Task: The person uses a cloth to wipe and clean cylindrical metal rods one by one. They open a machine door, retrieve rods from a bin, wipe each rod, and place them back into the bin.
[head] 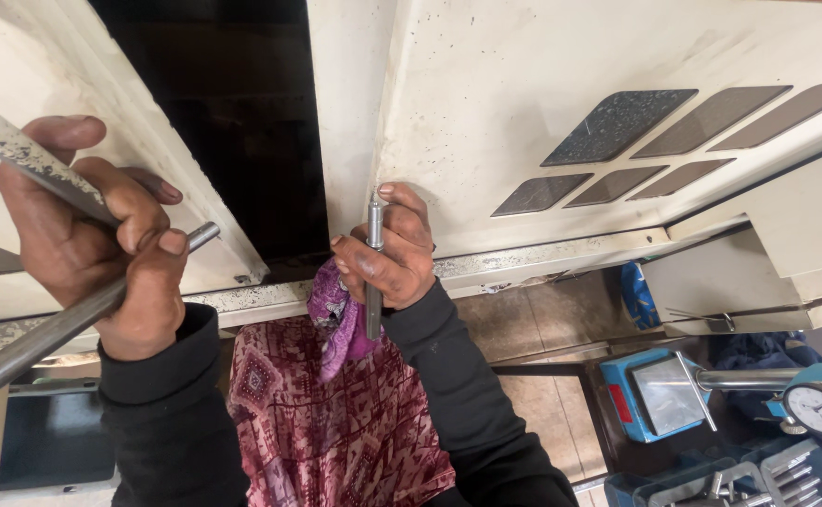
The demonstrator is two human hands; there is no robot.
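The left hand (87,235) is at the left, closed around a metal rod (45,333) that runs down-left past the sleeve. To its right is the machine's dark opening (242,122), and right of that the right hand (392,249) holds a thin metal pin (374,268) upright against the cabinet panel (486,103). A dial gauge (819,406) lies at lower right, below the cabinet.

Cream machine panels (486,103) with dark grey diamond insets, black sleeves (158,413), a maroon patterned garment (327,422), purple cloth (336,314) and blue dial gauge (819,404).
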